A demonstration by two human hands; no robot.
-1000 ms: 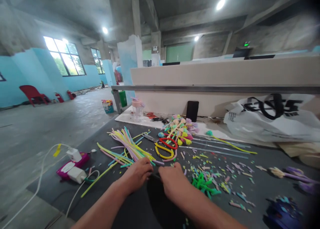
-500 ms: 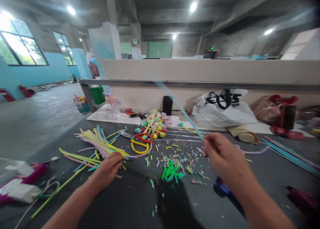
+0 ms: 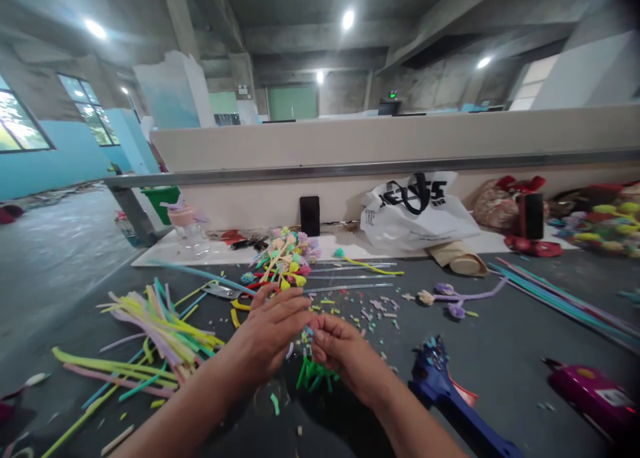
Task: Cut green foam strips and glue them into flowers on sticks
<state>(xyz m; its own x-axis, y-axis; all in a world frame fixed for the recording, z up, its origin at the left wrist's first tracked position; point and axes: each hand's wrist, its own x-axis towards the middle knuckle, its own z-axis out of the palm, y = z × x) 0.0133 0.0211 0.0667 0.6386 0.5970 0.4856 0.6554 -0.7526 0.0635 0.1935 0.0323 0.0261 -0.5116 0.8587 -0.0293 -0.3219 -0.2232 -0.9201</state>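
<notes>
A light blue pipe cleaner [image 3: 200,271] runs from the upper left behind my left hand [image 3: 273,328]. Its end shows as a small blue bit at my fingertips. My left hand is closed over its middle, fingers long and thumb hidden underneath. Thumb and forefinger of my right hand [image 3: 337,348] pinch the near end, touching the left fingertips. Below the hands lies a pile of green cut pieces [image 3: 315,376]. Scissors [image 3: 223,291] with red and yellow handles lie partly hidden behind my left hand. Fluffy pipe-cleaner flowers [image 3: 285,255] are heaped just beyond.
Loose pipe cleaners [image 3: 160,325] spread at left; more strips [image 3: 560,295] lie at right. A blue tool [image 3: 445,391] and a purple glue-gun-like device [image 3: 590,395] lie near right. A phone [image 3: 310,216], a white bag [image 3: 415,218] and a clear cup [image 3: 187,235] stand at the back.
My right hand has come left and down with the blue pipe cleaner. My left hand has left the pipe-cleaner bundle and met it. The view has turned right.
</notes>
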